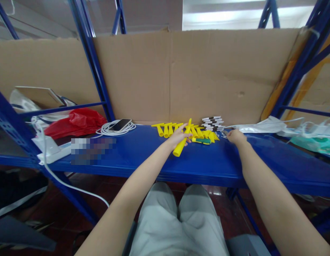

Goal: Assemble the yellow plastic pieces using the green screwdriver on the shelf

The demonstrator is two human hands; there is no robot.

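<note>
While your left hand [177, 137] grasps yellow, your right hand [236, 137] curls

At far left, the red bag [83, 122] hides any contents. Yellow pieces [165, 130] lie in a row, reaching behind your left hand. Its yellow tube [180, 147], in front of them, should handle as light, stiff and perhaps slick; grip around the barrel. A green-and-yellow handle [201, 141] lies just beside your fingertips, with a black-and-white stack [213, 123] beyond. I cannot tell whether your right hand pinches anything. Past it, what the white packet [262, 125] holds doesn't show.
</note>
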